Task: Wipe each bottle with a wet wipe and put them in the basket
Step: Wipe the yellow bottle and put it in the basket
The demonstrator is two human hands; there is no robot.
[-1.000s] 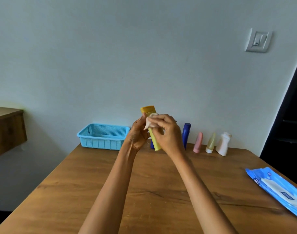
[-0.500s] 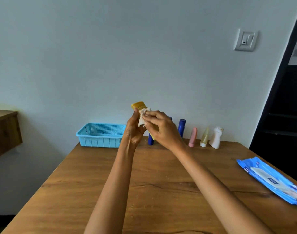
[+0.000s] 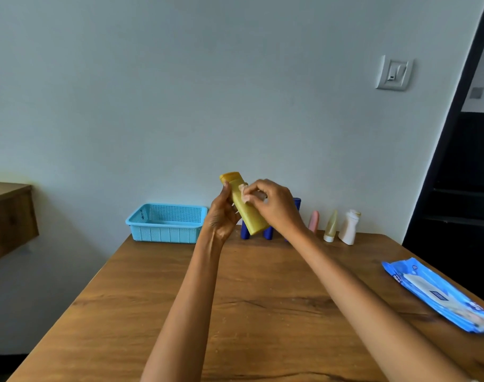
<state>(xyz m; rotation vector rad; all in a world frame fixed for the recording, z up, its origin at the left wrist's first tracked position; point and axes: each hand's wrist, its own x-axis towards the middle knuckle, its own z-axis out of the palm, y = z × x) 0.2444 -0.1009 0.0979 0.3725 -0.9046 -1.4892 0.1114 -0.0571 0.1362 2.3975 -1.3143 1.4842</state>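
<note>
I hold a yellow bottle (image 3: pixel 249 213) up over the far middle of the table, tilted, cap end up. My left hand (image 3: pixel 221 216) grips it from the left. My right hand (image 3: pixel 276 206) pinches a white wet wipe (image 3: pixel 243 193) against the bottle's upper side. The light blue basket (image 3: pixel 166 230) stands at the far left of the table, nothing visible inside. Behind my hands stand blue bottles (image 3: pixel 245 231), partly hidden. To their right stand a pink bottle (image 3: pixel 314 221), a pale yellow tube (image 3: pixel 331 226) and a white bottle (image 3: pixel 349 227).
A blue pack of wet wipes (image 3: pixel 439 295) lies near the table's right edge. The wooden table (image 3: pixel 262 312) reaches the wall at its far edge. A wooden shelf (image 3: pixel 9 219) juts out at the left. A dark doorway is on the right.
The bottle's lower end has come into view below my right hand, and the wipe sits higher near the cap. The view has shifted a little to the right.
</note>
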